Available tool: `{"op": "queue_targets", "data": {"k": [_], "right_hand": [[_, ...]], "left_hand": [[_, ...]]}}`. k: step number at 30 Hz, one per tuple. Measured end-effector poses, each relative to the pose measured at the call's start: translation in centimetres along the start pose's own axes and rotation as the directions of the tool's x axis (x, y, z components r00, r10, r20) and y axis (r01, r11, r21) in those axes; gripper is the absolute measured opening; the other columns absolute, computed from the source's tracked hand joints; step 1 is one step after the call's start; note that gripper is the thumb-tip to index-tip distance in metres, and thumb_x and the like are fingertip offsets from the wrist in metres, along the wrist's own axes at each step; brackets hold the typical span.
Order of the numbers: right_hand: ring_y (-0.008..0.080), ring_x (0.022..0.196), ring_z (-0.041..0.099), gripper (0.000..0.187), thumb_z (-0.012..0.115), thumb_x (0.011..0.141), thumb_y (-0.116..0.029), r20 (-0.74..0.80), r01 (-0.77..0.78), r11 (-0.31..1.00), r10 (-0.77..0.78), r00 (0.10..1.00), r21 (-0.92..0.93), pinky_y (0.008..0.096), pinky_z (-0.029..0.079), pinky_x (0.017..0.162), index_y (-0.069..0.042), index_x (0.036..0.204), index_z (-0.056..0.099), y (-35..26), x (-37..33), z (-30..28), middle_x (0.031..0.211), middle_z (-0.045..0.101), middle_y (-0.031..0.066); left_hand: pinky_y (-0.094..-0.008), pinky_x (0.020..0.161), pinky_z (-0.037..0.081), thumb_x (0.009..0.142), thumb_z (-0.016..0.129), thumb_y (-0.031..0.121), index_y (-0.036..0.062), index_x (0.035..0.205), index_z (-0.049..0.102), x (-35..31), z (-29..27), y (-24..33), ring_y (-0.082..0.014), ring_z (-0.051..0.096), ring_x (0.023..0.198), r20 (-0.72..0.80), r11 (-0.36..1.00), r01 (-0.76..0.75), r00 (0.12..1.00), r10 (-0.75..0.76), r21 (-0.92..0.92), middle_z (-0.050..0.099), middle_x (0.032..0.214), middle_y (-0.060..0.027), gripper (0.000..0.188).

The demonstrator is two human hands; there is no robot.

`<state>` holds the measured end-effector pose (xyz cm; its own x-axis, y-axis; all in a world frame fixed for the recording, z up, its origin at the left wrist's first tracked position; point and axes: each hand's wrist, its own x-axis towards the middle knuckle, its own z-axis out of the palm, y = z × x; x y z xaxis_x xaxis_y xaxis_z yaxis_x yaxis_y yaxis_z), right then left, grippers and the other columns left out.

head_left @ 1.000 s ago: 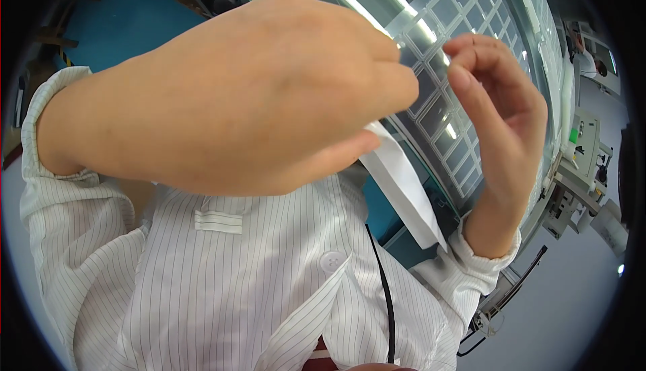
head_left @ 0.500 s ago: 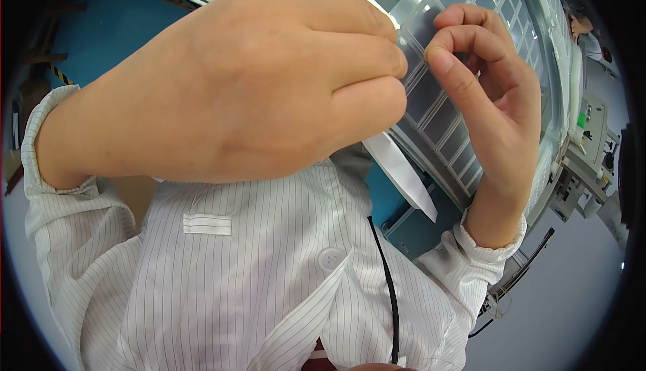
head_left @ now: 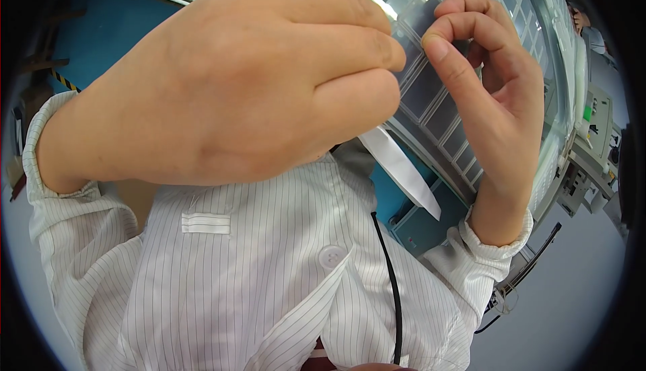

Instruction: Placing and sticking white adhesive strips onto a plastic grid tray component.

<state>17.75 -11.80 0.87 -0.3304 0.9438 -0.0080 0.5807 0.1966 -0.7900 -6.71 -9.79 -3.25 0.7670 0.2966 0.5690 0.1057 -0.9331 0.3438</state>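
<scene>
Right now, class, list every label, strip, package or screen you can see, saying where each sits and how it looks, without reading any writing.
White sewn label patch: on the chest of the striped white coat, small blank rectangle.
White strip: hangs down from beneath the left hand, long, narrow, pointed at its end.
Clear gridded sheet: between the left hand and right hand, shiny, divided into rectangles.
Green patch: on the grey machine, far right, small.

Left hand [head_left: 229,82] covers most of the clear gridded plastic strip [head_left: 431,95]; its top end is cut off by the frame. White paper strip's [head_left: 402,169] upper end hidden too.
</scene>
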Motion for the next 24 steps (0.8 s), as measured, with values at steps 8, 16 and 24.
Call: {"op": "queue_targets", "data": {"k": [8,16,24], "right_hand": [[0.0106,0.093,0.054,0.01,0.069,0.094,-0.007,-0.016,0.109,0.972,-0.115,0.993,-0.206,0.0227,0.042,0.078,0.002,0.1,0.069,-0.4,-0.1,-0.1,0.111,0.063,0.0068],[0.0124,0.096,0.056,0.011,0.065,0.099,-0.008,-0.055,0.18,0.969,-0.192,0.98,-0.172,0.0242,0.043,0.081,0.002,0.104,0.067,1.0,-0.6,-0.3,0.116,0.063,0.007],[0.0119,0.099,0.055,0.01,0.064,0.096,-0.004,-0.013,0.13,0.978,-0.134,0.991,-0.163,0.0239,0.04,0.08,0.002,0.103,0.068,0.3,-0.5,-0.6,0.117,0.063,0.0066]], "left_hand": [[-0.0406,0.076,0.061,0.062,0.076,0.006,-0.0033,0.082,0.056,3.0,-3.3,1.0,-0.0386,0.069,0.095,0.191,0.996,-0.046,0.981,0.03,0.08,0.069,0.108,-0.0246,0.03],[-0.0404,0.075,0.061,0.063,0.076,0.006,-0.0032,0.081,0.055,4.1,-3.0,0.5,-0.0386,0.07,0.095,0.201,0.99,-0.119,0.974,0.101,0.08,0.069,0.108,-0.0248,0.029],[-0.0402,0.074,0.061,0.064,0.075,0.005,-0.0032,0.081,0.055,3.8,-2.3,-0.4,-0.0387,0.07,0.095,0.165,0.986,-0.147,0.977,0.133,0.079,0.069,0.107,-0.025,0.028]]}}
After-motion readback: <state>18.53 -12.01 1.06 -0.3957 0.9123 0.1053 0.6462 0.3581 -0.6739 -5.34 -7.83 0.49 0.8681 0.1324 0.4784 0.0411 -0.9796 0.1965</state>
